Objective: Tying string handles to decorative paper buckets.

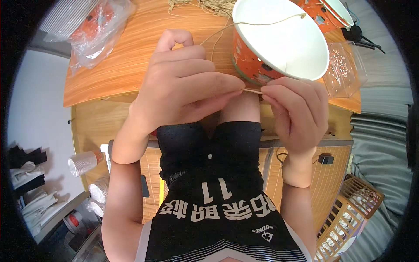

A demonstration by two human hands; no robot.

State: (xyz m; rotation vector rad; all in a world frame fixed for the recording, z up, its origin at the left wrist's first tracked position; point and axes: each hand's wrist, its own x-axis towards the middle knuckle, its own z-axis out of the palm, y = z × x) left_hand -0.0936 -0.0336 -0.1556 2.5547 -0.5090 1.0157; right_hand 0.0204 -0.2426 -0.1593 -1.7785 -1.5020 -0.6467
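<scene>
Twine: a short length of tan twine point(252, 91) is held taut between the two grips, in front of the bucket.
Left grip: the twine is pinched between the thumb and forefinger of the left hand point(181, 81), with the other fingers curled.
Right grip: the same span is pinched by the fingertips of the right hand point(301, 107), just beside the left grip.
Orange bucket: a white-lined orange bucket point(248, 56) is seen just beyond the right grip; a strand is stretched from a knot at its far rim toward the left grip.
Twine bundle: loose strands point(214, 5) are heaped beyond both grips.
Second bucket: another orange bucket point(315, 19) is partly shown, beyond and right of the right grip.
Clear box: a transparent box point(357, 65) with small pieces is placed right of the right grip.
Wrapped stack: plastic-wrapped orange containers point(94, 24) are set beyond and left of the left grip.
Desk: all these containers are carried by the wood-grain desk point(126, 61).
</scene>
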